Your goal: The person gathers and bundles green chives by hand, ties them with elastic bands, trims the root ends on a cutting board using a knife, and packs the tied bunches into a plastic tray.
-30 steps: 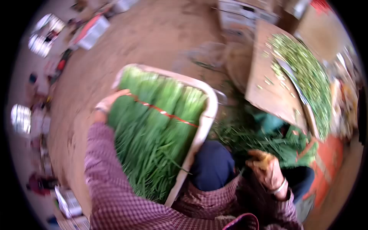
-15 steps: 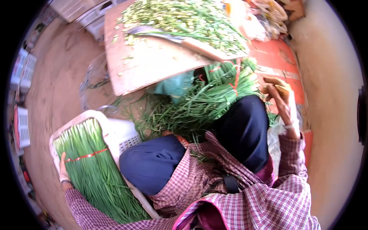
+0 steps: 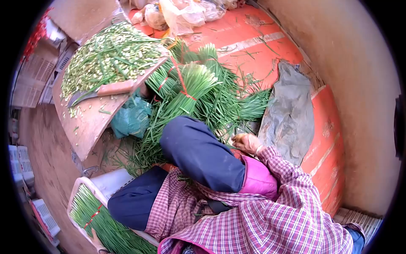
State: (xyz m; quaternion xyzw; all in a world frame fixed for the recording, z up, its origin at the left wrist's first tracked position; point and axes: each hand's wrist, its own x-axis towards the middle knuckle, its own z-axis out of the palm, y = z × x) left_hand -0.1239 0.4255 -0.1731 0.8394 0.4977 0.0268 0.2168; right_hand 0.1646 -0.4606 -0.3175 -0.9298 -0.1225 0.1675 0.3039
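Note:
My left hand [image 3: 96, 241] lies against the outer side of a bundle of chives [image 3: 105, 220], its visible fingers stretched out. A red tie circles this bundle, which rests in a white plastic basket [image 3: 80, 181] at the lower left. Low beside my raised knee is my right hand [image 3: 248, 143], fingers curled; whatever they may hold is hidden. Closest to it are loose green leaves and a grey sheet [image 3: 289, 112]. More tied chive bundles [image 3: 188, 86] are heaped on the floor beyond my knee.
A tilted board [image 3: 84, 122] at upper left carries chopped chives [image 3: 112, 59] and a wooden-handled knife [image 3: 101, 91]. Under its edge sits a teal sack [image 3: 132, 116]. Plastic bags [image 3: 186, 15] lie on the orange floor covering [image 3: 258, 51]; a wall [image 3: 338, 63] bounds the right side.
The view has swung to the right, exposing more orange floor and the grey sheet. My right hand has come down from a raised position to beside my knee. My left hand remains at the basket.

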